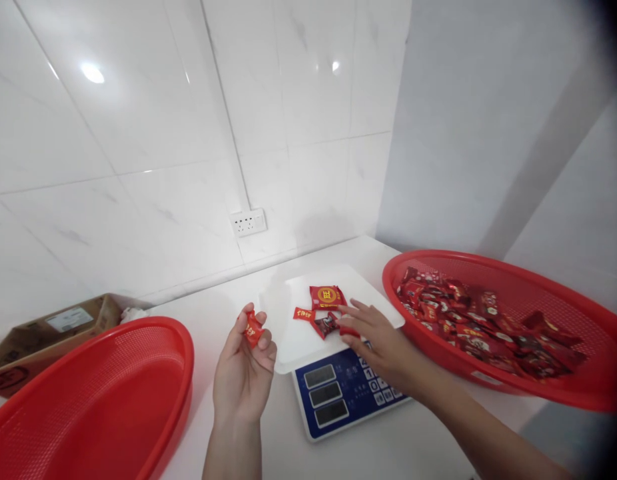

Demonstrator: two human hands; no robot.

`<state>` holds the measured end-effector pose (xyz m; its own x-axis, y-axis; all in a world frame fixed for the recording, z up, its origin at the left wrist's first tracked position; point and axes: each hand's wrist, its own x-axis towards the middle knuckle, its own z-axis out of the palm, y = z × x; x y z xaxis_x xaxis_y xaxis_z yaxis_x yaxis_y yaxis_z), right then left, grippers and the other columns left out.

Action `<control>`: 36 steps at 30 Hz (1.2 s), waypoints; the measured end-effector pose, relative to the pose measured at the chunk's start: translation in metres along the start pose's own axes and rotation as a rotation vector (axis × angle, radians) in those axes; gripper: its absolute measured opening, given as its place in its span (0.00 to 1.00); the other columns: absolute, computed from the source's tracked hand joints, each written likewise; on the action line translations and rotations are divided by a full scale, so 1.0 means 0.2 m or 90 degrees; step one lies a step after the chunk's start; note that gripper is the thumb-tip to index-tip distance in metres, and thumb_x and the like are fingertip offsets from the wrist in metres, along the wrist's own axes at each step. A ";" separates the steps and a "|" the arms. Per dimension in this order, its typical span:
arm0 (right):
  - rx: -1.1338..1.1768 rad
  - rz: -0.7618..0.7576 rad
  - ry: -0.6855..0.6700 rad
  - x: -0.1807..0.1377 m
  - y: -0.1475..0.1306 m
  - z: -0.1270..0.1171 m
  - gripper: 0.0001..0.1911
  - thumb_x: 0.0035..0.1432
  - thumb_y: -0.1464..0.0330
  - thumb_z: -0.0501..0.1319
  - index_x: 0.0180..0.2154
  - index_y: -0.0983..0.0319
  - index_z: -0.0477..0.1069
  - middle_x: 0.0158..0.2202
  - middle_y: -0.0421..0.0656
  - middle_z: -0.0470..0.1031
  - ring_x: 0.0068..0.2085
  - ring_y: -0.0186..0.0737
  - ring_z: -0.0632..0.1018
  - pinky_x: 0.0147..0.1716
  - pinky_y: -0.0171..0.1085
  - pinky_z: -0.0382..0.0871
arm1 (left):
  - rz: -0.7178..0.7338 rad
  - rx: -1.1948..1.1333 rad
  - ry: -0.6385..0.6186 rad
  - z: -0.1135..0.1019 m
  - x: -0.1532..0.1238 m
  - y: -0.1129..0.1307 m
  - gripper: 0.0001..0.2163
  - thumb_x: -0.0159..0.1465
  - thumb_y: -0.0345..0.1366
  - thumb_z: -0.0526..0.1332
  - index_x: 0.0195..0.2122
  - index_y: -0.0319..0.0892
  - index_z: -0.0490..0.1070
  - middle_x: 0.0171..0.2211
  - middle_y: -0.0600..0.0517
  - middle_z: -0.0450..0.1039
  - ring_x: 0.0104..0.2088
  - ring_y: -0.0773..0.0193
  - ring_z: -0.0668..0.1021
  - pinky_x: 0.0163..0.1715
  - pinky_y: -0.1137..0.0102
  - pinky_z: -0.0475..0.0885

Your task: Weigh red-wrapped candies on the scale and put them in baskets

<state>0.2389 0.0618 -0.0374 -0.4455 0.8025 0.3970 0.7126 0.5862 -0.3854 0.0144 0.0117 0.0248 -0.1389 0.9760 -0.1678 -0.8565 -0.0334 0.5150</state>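
Pinching a small red packet (pixel 252 329) between thumb and fingertips, the left hand (pixel 243 373) stands upright just beside the scale (pixel 333 395). The print on the glossy foil is too small to read. The right hand (pixel 376 337) lies flat with fingers stretched on the white square tray (pixel 298 337). Its fingertips touch a few packets (pixel 327 297) there, and one of them is partly hidden under the fingers. This hand also covers part of the scale's blue panel. At right, a round red mesh basket (pixel 538 283) holds a heap (pixel 478 323) of similar packets, and its rim is cut off. Another red basket (pixel 103 400) at left and a cardboard box (pixel 48 333) behind it are cut off too.
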 end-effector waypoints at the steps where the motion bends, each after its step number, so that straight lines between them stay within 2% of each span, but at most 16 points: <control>1: 0.010 0.005 0.041 -0.03 0.03 -0.02 0.18 0.62 0.61 0.48 0.47 0.58 0.71 0.55 0.46 0.69 0.59 0.47 0.63 0.56 0.55 0.56 | 0.001 0.001 -0.001 0.00 0.00 0.00 0.08 0.64 0.29 0.51 0.38 0.41 0.68 0.28 0.53 0.70 0.18 0.76 0.67 0.16 0.80 0.64; 4: -0.008 0.065 0.136 -0.12 0.12 -0.10 0.20 0.61 0.58 0.49 0.42 0.60 0.73 0.50 0.50 0.73 0.55 0.49 0.69 0.53 0.52 0.63 | 0.002 0.000 -0.008 -0.01 0.00 0.00 0.07 0.64 0.29 0.51 0.37 0.41 0.68 0.27 0.54 0.69 0.18 0.76 0.67 0.16 0.80 0.64; 7: -0.094 0.179 0.146 -0.20 0.20 -0.19 0.23 0.59 0.56 0.49 0.44 0.63 0.72 0.52 0.51 0.71 0.55 0.51 0.69 0.54 0.51 0.62 | -0.002 0.000 -0.017 -0.01 0.00 0.00 0.08 0.65 0.29 0.50 0.37 0.41 0.68 0.27 0.54 0.69 0.18 0.75 0.67 0.16 0.80 0.63; 10: -0.190 0.320 0.066 -0.26 0.28 -0.25 0.25 0.61 0.57 0.46 0.52 0.63 0.67 0.56 0.51 0.67 0.56 0.51 0.68 0.53 0.48 0.63 | -0.005 0.003 -0.022 0.00 0.01 0.00 0.08 0.65 0.30 0.49 0.37 0.41 0.68 0.27 0.54 0.70 0.18 0.75 0.67 0.16 0.80 0.63; 13: -0.220 0.400 -0.056 -0.29 0.32 -0.26 0.26 0.63 0.58 0.42 0.55 0.60 0.65 0.53 0.51 0.71 0.50 0.52 0.74 0.45 0.46 0.68 | -0.004 0.005 -0.025 -0.01 0.02 -0.01 0.08 0.65 0.30 0.50 0.37 0.41 0.68 0.27 0.53 0.70 0.18 0.75 0.67 0.16 0.80 0.64; 16: -0.213 0.414 -0.116 -0.30 0.34 -0.24 0.27 0.64 0.58 0.39 0.54 0.60 0.65 0.48 0.51 0.75 0.47 0.53 0.76 0.43 0.47 0.68 | -0.007 0.006 -0.026 -0.01 0.01 -0.01 0.08 0.64 0.30 0.50 0.37 0.41 0.68 0.27 0.53 0.70 0.18 0.75 0.67 0.16 0.80 0.64; 23: -0.186 0.433 -0.127 -0.30 0.35 -0.25 0.28 0.63 0.56 0.38 0.54 0.61 0.66 0.50 0.50 0.73 0.52 0.53 0.71 0.47 0.46 0.65 | -0.006 0.009 -0.019 -0.01 0.01 -0.01 0.08 0.64 0.30 0.50 0.38 0.41 0.68 0.27 0.54 0.70 0.18 0.75 0.67 0.16 0.80 0.64; 36: -0.185 0.434 -0.128 -0.30 0.38 -0.23 0.29 0.62 0.54 0.39 0.53 0.59 0.67 0.50 0.49 0.73 0.51 0.53 0.73 0.46 0.47 0.66 | -0.008 0.008 -0.013 -0.01 0.03 -0.02 0.08 0.64 0.29 0.50 0.37 0.41 0.68 0.27 0.54 0.69 0.18 0.76 0.67 0.16 0.80 0.64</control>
<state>0.3441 0.0529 -0.0517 0.0735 0.9971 -0.0199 0.9666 -0.0761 -0.2447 0.0168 0.0164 0.0195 -0.1173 0.9807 -0.1567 -0.8515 -0.0181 0.5240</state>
